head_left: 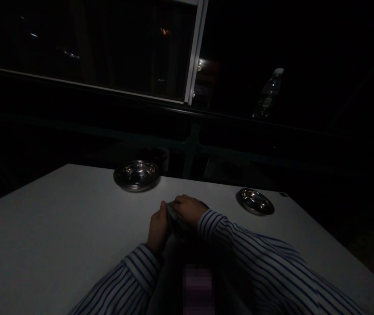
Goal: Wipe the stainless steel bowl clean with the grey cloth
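Observation:
Both my hands meet at the middle of a white table (58, 227), gripping one small dark rounded thing (174, 221), perhaps a metal bowl, held on edge between them. My left hand (158, 229) clasps its left side with the thumb up. My right hand (189, 209) curls over its top and right side. Dim light hides most of the object. Both arms wear white sleeves with dark stripes.
A stack of steel bowls (136, 175) sits at the table's far edge, and a single steel bowl (255, 201) lies to the right. Beyond the table are a dark window frame (195, 52) and a plastic bottle (269, 94) on a ledge.

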Motion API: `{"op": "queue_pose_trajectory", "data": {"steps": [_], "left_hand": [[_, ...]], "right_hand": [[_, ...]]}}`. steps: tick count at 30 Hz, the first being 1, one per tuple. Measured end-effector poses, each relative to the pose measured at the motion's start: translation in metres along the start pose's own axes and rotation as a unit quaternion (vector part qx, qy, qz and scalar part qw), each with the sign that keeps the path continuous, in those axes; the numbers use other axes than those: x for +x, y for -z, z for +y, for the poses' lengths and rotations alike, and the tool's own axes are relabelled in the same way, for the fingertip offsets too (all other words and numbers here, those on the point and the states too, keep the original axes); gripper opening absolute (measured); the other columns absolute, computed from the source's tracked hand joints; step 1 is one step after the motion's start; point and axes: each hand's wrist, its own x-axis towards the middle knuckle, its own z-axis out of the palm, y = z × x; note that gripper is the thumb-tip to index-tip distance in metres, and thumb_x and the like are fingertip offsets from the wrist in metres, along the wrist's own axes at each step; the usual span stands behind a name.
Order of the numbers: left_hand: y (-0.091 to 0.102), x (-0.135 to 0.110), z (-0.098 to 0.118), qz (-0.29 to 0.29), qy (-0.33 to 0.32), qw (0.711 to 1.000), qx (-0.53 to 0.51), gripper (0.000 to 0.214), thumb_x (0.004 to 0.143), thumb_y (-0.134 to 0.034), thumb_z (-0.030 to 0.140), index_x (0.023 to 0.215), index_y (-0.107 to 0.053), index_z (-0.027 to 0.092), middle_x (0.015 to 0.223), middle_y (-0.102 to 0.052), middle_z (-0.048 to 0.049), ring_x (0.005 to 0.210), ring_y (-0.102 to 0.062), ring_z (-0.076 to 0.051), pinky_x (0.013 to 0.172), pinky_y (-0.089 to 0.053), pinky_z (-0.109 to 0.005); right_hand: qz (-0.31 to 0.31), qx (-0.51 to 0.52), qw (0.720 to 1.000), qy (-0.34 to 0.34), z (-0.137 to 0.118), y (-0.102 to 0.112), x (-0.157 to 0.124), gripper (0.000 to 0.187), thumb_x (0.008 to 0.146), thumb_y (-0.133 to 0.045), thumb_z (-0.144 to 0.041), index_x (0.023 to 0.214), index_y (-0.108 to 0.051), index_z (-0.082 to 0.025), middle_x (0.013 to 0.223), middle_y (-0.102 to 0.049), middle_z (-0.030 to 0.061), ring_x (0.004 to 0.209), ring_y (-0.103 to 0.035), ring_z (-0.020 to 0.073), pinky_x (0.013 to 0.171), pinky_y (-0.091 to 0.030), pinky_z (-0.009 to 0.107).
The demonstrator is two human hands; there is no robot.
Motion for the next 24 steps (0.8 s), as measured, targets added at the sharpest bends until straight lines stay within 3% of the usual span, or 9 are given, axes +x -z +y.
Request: {"op": "queue_pose_trajectory", "data": {"steps": [4,7,11,15,20,24], "left_hand": [[-0.0009,0.0037,-0.0025,-0.007,0.078,0.996,-0.053,0.064,0.066,-0.033,0.075,0.056,-0.055,0.016,0.047,-0.056,-0.0021,0.041,-0.050,-0.015,0.045,-0.037,-0.028],[-0.0020,0.0069,-0.0065,-0.009,0.089,0.994,-0.065,0.065,0.067,-0.032,0.075,0.055,-0.054,0.016,0.044,-0.054,-0.0011,0.039,-0.049,-0.014,0.042,-0.035,-0.027],[-0.0012,0.0077,-0.0071,-0.001,0.086,0.994,-0.065,0.064,0.071,-0.031,0.072,0.055,-0.056,0.015,0.043,-0.053,-0.0015,0.039,-0.049,-0.014,0.043,-0.037,-0.028],[0.0005,0.0047,-0.0019,-0.033,0.056,0.996,-0.056,0.062,0.075,-0.030,0.066,0.060,-0.061,0.015,0.054,-0.062,-0.0049,0.052,-0.058,-0.017,0.053,-0.043,-0.029],[0.0013,0.0034,0.0005,-0.008,0.057,0.998,-0.036,0.064,0.073,-0.030,0.070,0.057,-0.059,0.015,0.053,-0.062,-0.0050,0.053,-0.057,-0.018,0.055,-0.043,-0.030],[0.0015,0.0041,-0.0009,-0.047,0.041,0.995,-0.073,0.066,0.073,-0.029,0.070,0.064,-0.063,0.014,0.060,-0.066,-0.0067,0.056,-0.060,-0.018,0.059,-0.045,-0.030]], "right_hand": [[-0.013,0.008,0.999,0.028,0.0005,0.0017,-0.0015,0.026,0.087,-0.043,-0.023,0.105,-0.060,-0.014,0.098,-0.060,0.0095,0.093,-0.055,0.0205,0.081,-0.043,0.030],[-0.016,0.011,0.999,0.040,0.0008,0.0033,-0.0021,0.027,0.086,-0.044,-0.022,0.106,-0.060,-0.015,0.098,-0.060,0.0090,0.094,-0.055,0.0199,0.082,-0.043,0.029],[-0.014,0.014,0.999,0.049,-0.0009,0.0033,-0.0037,0.028,0.086,-0.043,-0.021,0.108,-0.060,-0.013,0.099,-0.061,0.0106,0.096,-0.055,0.0210,0.084,-0.042,0.031],[-0.024,0.023,0.995,0.089,-0.0008,0.0024,-0.0060,0.028,0.083,-0.051,-0.018,0.109,-0.060,-0.015,0.107,-0.060,0.0088,0.102,-0.053,0.0188,0.088,-0.041,0.028],[-0.008,0.028,0.998,0.062,0.0014,0.0028,-0.0056,0.031,0.086,-0.044,-0.018,0.114,-0.057,-0.014,0.105,-0.061,0.0113,0.099,-0.054,0.0207,0.084,-0.043,0.032],[-0.012,0.037,0.994,0.102,0.0004,0.0009,-0.0085,0.028,0.082,-0.051,-0.016,0.108,-0.062,-0.015,0.109,-0.061,0.0086,0.105,-0.052,0.0174,0.092,-0.039,0.027]]}}
